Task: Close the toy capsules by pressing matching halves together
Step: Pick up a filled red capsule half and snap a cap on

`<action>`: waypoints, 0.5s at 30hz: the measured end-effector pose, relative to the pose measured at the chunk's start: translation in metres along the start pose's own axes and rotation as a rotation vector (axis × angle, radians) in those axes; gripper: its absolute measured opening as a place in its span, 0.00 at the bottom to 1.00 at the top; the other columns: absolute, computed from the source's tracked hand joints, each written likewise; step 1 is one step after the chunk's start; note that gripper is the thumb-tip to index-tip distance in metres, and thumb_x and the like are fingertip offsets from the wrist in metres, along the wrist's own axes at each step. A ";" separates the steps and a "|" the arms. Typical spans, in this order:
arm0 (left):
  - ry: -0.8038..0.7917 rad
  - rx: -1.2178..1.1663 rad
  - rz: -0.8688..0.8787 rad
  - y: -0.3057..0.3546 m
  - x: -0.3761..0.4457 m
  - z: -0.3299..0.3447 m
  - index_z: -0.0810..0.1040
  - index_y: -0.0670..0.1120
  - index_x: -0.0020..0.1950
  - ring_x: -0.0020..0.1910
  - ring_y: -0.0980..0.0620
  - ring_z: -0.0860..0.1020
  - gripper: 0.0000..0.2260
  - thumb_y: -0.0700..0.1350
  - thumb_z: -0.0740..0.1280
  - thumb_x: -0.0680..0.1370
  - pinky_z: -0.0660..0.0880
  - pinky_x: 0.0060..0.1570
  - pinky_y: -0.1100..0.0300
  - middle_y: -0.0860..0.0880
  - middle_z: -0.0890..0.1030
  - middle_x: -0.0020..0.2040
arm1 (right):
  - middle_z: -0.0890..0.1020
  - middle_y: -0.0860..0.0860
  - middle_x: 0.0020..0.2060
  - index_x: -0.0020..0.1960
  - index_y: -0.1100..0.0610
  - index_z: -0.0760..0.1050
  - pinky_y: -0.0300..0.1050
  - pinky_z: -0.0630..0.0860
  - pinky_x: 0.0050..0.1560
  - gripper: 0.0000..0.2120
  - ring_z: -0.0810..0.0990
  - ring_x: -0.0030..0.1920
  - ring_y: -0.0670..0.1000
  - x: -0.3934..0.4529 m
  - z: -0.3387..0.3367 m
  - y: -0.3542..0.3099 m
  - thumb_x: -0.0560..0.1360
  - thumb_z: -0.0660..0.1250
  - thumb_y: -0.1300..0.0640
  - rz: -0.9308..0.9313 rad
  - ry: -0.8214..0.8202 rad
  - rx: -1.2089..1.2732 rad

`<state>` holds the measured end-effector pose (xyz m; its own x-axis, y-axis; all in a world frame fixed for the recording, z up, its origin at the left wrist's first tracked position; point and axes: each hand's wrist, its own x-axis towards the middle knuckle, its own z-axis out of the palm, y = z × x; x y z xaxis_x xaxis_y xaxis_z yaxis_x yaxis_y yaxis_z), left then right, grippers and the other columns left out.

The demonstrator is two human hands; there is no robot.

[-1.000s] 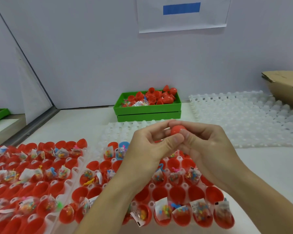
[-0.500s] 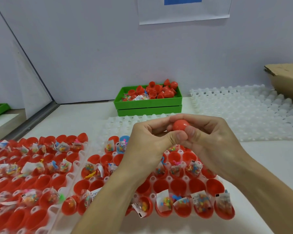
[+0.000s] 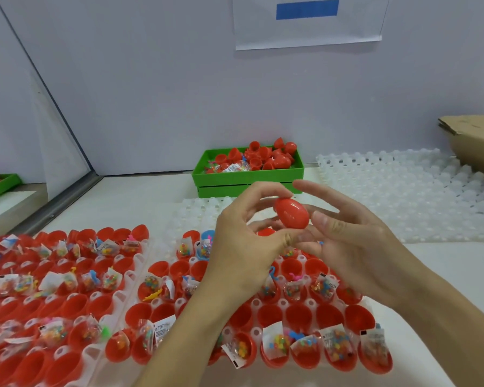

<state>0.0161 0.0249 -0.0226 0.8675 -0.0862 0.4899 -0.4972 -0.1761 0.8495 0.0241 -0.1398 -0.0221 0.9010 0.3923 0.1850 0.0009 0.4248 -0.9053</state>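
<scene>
White desk (image 3: pixel 140 196) carried trays of open red halves (image 3: pixel 162 311), most of them uncapped. At frame centre, the left hand (image 3: pixel 243 247) pinched one closed red capsule (image 3: pixel 291 213); the right hand (image 3: pixel 355 247) lay slack-fingered beside it. Judged: one closed, many left.

A plain pale wall (image 3: pixel 157 88) rises behind the held egg, a white sheet with a blue bar (image 3: pixel 308 20) fixed above it; a white tabletop (image 3: pixel 444 263) spreads below, evenly lit.
</scene>
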 end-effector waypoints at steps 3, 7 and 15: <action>0.033 0.136 0.041 0.001 0.000 0.000 0.78 0.60 0.55 0.55 0.59 0.80 0.18 0.43 0.78 0.70 0.79 0.53 0.59 0.63 0.82 0.50 | 0.84 0.60 0.53 0.64 0.58 0.76 0.50 0.81 0.53 0.21 0.85 0.51 0.60 0.002 -0.004 0.001 0.71 0.68 0.59 0.005 0.103 -0.176; 0.035 0.166 0.030 -0.001 -0.002 0.002 0.77 0.59 0.60 0.53 0.59 0.81 0.21 0.43 0.78 0.71 0.80 0.51 0.59 0.61 0.82 0.50 | 0.86 0.59 0.47 0.58 0.55 0.82 0.42 0.82 0.47 0.17 0.86 0.46 0.55 0.002 -0.005 0.004 0.69 0.70 0.57 -0.034 0.134 -0.252; -0.016 -0.046 -0.014 -0.002 -0.001 -0.001 0.77 0.50 0.62 0.56 0.56 0.81 0.16 0.43 0.72 0.75 0.80 0.53 0.60 0.55 0.84 0.53 | 0.87 0.50 0.46 0.55 0.52 0.82 0.40 0.82 0.47 0.17 0.86 0.47 0.51 0.001 -0.005 0.002 0.66 0.73 0.55 -0.184 0.235 -0.469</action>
<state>0.0158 0.0262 -0.0246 0.8743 -0.0997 0.4750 -0.4848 -0.1320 0.8646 0.0270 -0.1421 -0.0258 0.9400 0.1308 0.3151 0.3127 0.0390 -0.9491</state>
